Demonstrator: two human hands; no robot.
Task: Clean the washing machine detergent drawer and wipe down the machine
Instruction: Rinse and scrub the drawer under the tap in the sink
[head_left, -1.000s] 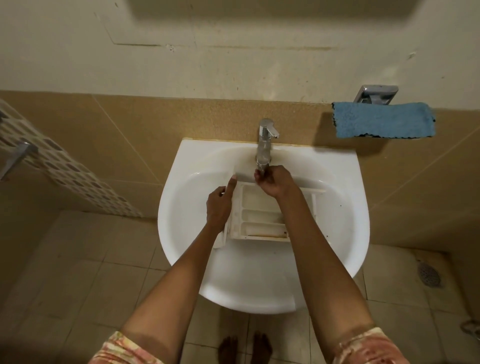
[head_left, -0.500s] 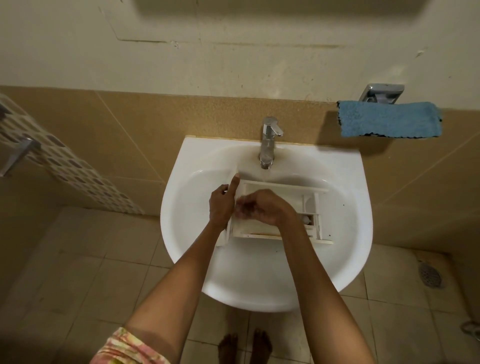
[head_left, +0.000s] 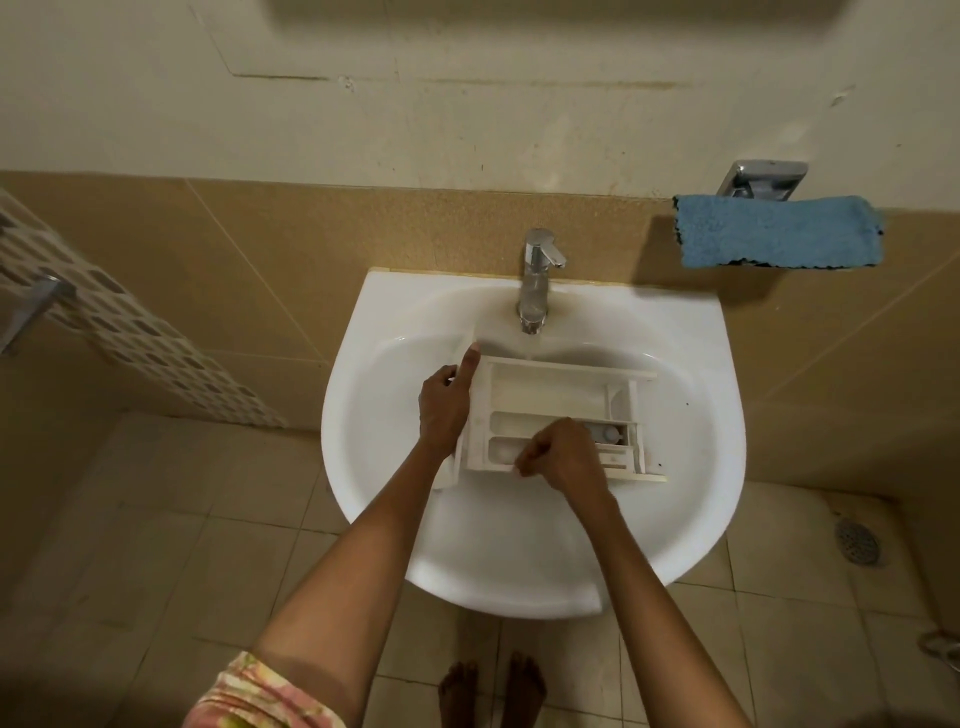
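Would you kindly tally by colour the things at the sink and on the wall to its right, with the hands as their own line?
White: 2 (white ceramic sink, white plastic detergent drawer)
Chrome: 2 (chrome tap, chrome wall holder)
Blue: 1 (blue terry cloth)
Hands: 2 (left hand, right hand)
Total: 7

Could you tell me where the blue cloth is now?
Head view, upper right: the blue cloth hangs below a chrome holder, right of the tap.
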